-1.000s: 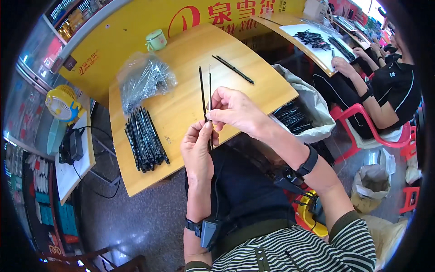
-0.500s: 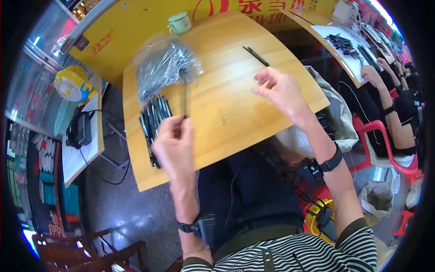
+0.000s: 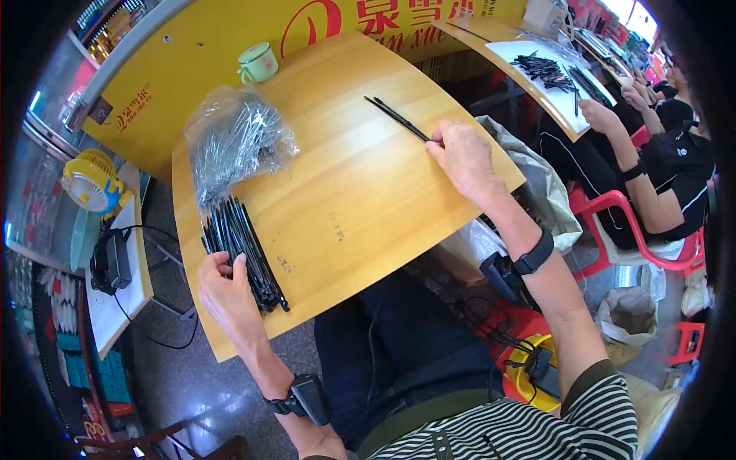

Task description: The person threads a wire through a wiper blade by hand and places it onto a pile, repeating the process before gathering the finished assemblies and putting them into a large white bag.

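Left hand: over the near part of the pile, left hand [image 3: 230, 297] has thumb and forefinger parted, tips at the sticks; no stick seen lifted.
Right hand: right hand [image 3: 464, 159] bent down at the near end of the loose sticks [image 3: 396, 116], fingertips touching or almost; can't tell from here if they're pinched.
Stick pile: black stick pile [image 3: 244, 249], left part of the table [image 3: 330, 207], lying roughly lengthwise, near ends close to the table edge.
Loose sticks: black, thin, right part of the table, well apart from the pile, close together, far ends slightly fanned.
Bag: clear plastic bag [image 3: 234, 146] with more thin pieces inside, just beyond the pile, touching its far end or nearly.
Cup: pale green cup [image 3: 259, 63], far edge, away from both hands.
Sack: white sack [image 3: 529, 172] beside the table's right edge.
Risk, pile: sticks look slim and tightly packed; a careless grab could drag several, maybe tip some off the edge.
Risk, loose sticks: a fingertip push instead of a grip could roll or spread them.
Risk, bag: film could snag stick ends.
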